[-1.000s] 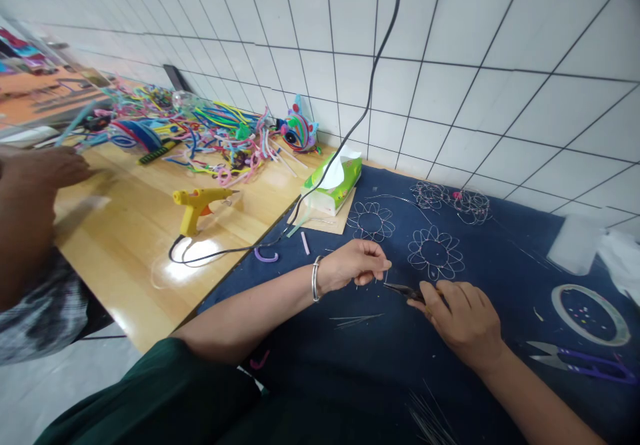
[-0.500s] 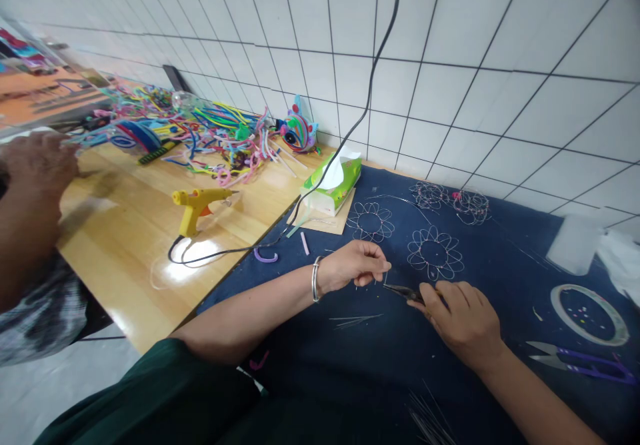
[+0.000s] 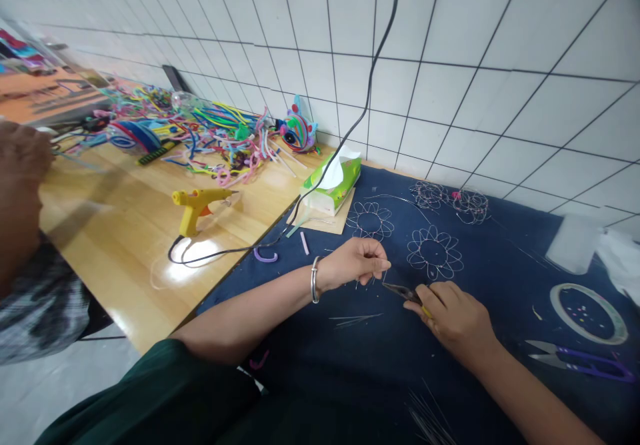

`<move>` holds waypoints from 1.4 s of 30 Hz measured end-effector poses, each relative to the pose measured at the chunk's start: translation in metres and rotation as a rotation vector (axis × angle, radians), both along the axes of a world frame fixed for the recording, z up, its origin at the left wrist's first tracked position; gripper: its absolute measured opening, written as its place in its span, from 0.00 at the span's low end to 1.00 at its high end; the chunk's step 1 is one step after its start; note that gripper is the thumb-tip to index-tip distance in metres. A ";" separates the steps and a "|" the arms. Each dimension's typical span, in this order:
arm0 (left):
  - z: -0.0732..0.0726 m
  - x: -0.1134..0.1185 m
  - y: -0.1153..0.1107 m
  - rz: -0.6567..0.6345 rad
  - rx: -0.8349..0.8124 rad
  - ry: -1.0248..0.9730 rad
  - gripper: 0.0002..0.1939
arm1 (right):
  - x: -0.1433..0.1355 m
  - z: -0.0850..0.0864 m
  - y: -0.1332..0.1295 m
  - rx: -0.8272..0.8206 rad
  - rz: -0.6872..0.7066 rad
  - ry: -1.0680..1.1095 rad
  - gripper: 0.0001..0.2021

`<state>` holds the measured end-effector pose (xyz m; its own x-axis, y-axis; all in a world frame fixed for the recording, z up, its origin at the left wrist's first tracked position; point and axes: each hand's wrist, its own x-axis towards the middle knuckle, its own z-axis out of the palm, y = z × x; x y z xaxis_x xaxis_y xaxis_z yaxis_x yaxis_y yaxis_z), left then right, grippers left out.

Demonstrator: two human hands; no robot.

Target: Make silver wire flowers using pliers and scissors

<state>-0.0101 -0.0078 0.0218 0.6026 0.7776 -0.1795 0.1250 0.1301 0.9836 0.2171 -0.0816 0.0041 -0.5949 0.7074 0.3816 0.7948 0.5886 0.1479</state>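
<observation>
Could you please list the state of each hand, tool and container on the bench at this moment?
left hand: fingers pinched on a thin wire piece.
right hand: gripping pliers.
pliers: jaws shut, tip toward the left fingers.
glue gun: lying down, corded.
tissue box: open, tissue sticking out.
snips: lying unused.

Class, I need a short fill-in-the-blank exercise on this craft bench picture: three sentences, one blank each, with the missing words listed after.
1. The right hand grips small ____ whose tips point toward the left hand.
2. The yellow glue gun lies on the ____ table.
3. The wire flowers lie on a dark ____ cloth.

Missing words: pliers; wooden; blue
</observation>
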 end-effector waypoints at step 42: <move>-0.004 0.004 -0.001 0.108 -0.062 0.065 0.13 | -0.002 0.005 -0.001 0.272 0.004 -0.065 0.15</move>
<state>-0.0058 -0.0091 0.0176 0.5016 0.8233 -0.2657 0.1706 0.2069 0.9634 0.2155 -0.0831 0.0093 -0.6273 0.5814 0.5182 0.7759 0.5236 0.3517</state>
